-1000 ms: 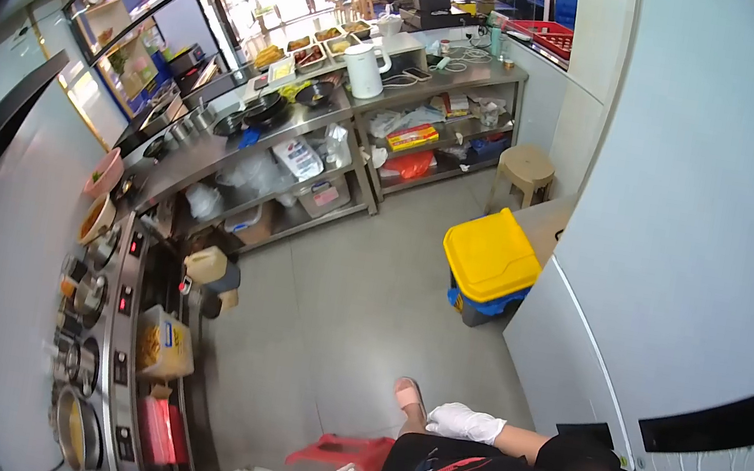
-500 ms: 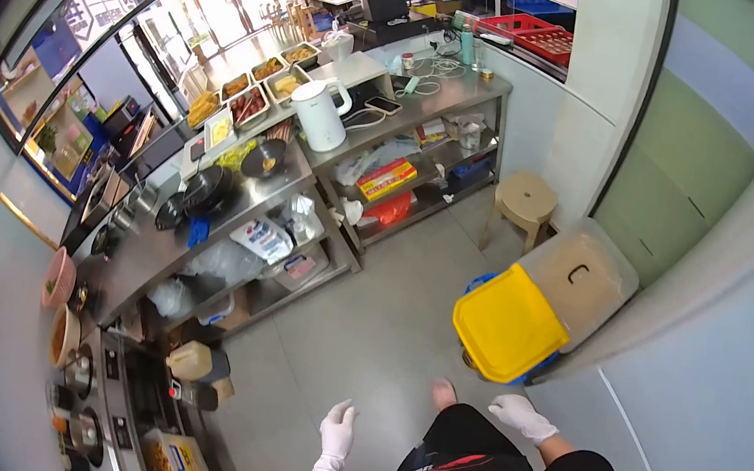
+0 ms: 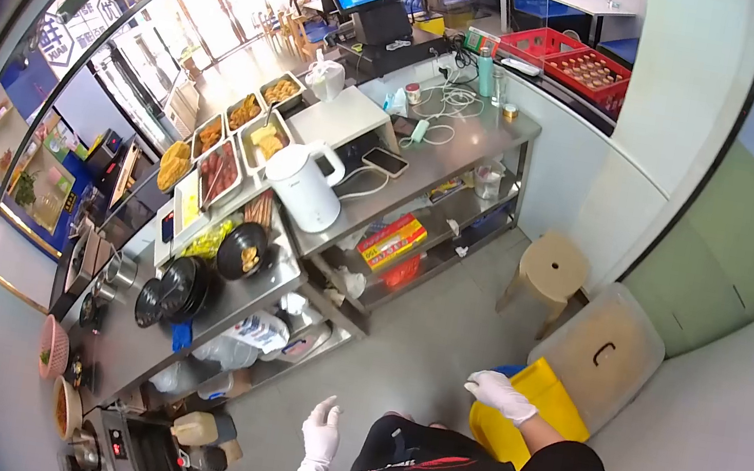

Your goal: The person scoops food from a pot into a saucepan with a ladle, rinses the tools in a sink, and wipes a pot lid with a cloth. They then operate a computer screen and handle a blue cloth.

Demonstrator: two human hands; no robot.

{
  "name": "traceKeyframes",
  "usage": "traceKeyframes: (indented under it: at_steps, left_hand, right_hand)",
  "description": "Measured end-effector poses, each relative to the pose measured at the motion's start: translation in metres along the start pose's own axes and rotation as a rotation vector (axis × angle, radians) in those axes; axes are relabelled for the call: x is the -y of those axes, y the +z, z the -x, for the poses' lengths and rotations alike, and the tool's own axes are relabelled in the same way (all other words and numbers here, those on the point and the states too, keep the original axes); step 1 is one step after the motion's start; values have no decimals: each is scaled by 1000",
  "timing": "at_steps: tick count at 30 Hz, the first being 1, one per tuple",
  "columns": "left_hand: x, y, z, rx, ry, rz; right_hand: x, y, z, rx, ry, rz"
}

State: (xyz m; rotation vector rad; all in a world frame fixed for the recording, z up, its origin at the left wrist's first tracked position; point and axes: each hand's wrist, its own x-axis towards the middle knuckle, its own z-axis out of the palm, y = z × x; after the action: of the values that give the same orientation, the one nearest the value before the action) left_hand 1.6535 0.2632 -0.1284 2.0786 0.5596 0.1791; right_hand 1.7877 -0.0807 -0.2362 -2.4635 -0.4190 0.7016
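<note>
My left hand (image 3: 320, 441), in a white glove, hangs in front of my body over the floor. Its fingers are loosely extended and it holds nothing. Also gloved in white, my right hand (image 3: 501, 396) is held out above the yellow lid (image 3: 529, 419) of a bin; it looks empty, with fingers loosely stretched to the left. In the view it overlaps the lid, and I cannot tell of any contact. Ahead, the steel counter (image 3: 274, 293) bears a black bowl (image 3: 244, 252) with some food in it, a stack of black bowls (image 3: 183, 289) and a white electric kettle (image 3: 303, 186).
Food trays (image 3: 220, 169) line the back of the counter. A beige stool (image 3: 551, 268) and a translucent lidded container (image 3: 611, 347) stand at the right wall. Jugs (image 3: 193, 428) sit on the floor beside the stove (image 3: 117, 446). A phone (image 3: 386, 162) lies near cables.
My view has moved forward, so the counter and kettle look nearer. My right hand has come up across the yellow lid. My left hand stays low and empty.
</note>
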Motion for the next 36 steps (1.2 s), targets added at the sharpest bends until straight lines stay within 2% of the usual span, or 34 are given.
traceKeyframes:
  at_steps: [2,5,7,8,9,11,16,19,21,23,24,26,27,29,30,31,33,35,36]
  left_hand:
    - [-1,16,-50,32,28,-49]
    - [-25,46,-128,125,60,-129]
    - [-45,67,-183,274,222,-290]
    - [-57,76,-212,321,238,-330]
    - [-70,89,-244,320,248,-318]
    - [-93,99,-293,341,396,-275]
    - [-142,125,-403,392,408,-192]
    - [-148,147,-456,426,255,-46]
    - [-166,159,-479,384,212,-29]
    - [-187,171,-503,277,381,-56]
    - [-193,178,-518,270,379,-57]
    - [-202,195,-543,116,411,-20]
    - [-208,201,-553,107,404,-24]
    - [-229,217,-575,-25,114,113]
    - [-237,226,-586,-85,60,134]
    - [-239,235,-596,-162,99,128]
    - [-264,247,-612,-219,-17,266]
    - [-276,259,-628,-269,-22,189]
    - [-285,265,-633,-281,-39,166]
  right_hand:
    - [3,-16,-50,-115,-88,-49]
    - [15,-40,-110,-129,-49,-130]
    - [8,-44,-149,-157,-64,-205]
    - [9,-48,-165,-182,-81,-273]
    - [11,-55,-178,-188,-39,-313]
    - [8,-69,-211,-135,24,-375]
    - [-1,-128,-289,-187,57,-358]
    - [-7,-180,-339,-247,44,-373]
    - [-9,-226,-372,-371,-23,-423]
    - [-11,-279,-414,-496,-70,-418]
    - [-8,-311,-434,-549,-94,-475]
    - [-13,-372,-488,-640,-163,-469]
    - [-18,-401,-520,-724,-256,-438]
    - [-7,-478,-574,-765,-319,-444]
    - [-2,-507,-598,-783,-351,-467]
    - [5,-538,-620,-771,-381,-494]
    - [21,-588,-659,-742,-416,-524]
    - [32,-628,-694,-791,-580,-468]
    - [38,-645,-708,-776,-588,-471]
